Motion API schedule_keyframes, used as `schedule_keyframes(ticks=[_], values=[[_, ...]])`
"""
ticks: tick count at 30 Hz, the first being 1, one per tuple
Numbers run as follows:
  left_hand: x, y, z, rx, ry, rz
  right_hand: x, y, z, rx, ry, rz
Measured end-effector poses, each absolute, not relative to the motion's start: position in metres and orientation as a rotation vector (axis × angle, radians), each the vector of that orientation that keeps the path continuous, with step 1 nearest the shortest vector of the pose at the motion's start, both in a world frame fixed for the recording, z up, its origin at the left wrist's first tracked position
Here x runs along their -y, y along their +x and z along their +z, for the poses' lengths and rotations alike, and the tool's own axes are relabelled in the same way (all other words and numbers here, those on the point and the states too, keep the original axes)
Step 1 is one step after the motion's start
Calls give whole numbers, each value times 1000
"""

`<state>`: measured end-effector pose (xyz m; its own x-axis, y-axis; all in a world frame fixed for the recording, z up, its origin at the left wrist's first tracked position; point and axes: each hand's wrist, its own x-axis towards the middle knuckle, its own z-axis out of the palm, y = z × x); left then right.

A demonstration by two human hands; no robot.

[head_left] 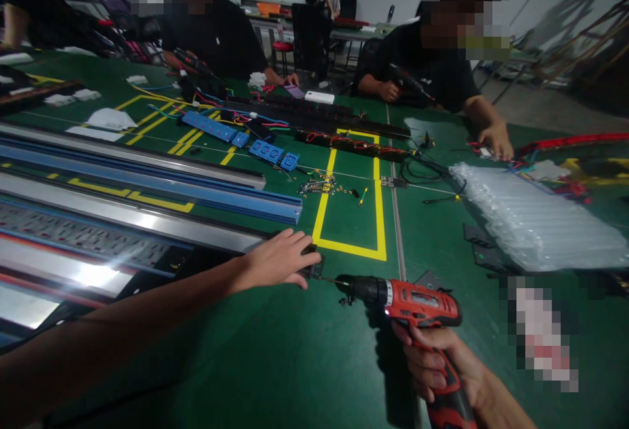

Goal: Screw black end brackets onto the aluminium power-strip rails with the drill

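Left hand [278, 260]: flat, fingers spread, grasping nothing, pressing down the black end piece [312, 265] of a long metal strip [147, 219] near the worktop [275, 350] front edge. Right hand [437, 363]: grip clenched round the red drill [407, 304], bit level against that end piece. Loose screws [346, 300] just below the bit. Best kept square to the screw, end piece pinned firmly, trigger eased gently.
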<state>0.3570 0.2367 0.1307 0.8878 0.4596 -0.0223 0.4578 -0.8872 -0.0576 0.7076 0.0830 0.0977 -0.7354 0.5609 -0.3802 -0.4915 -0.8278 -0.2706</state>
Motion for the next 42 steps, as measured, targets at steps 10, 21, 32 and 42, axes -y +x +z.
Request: schedule_keyframes(ticks=[10,21,32,42], values=[[-236,357,126,714,-2979,71,-82,708,98,171,-609,2485],[-236,358,128,732,-2986,17,-82,703,106,204,-667,2463],[-238,355,125,716,-3028,-41,-75,701,101,205,-591,2410],[-238,355,130,734,-3050,-62,-66,707,103,196,-627,2332]])
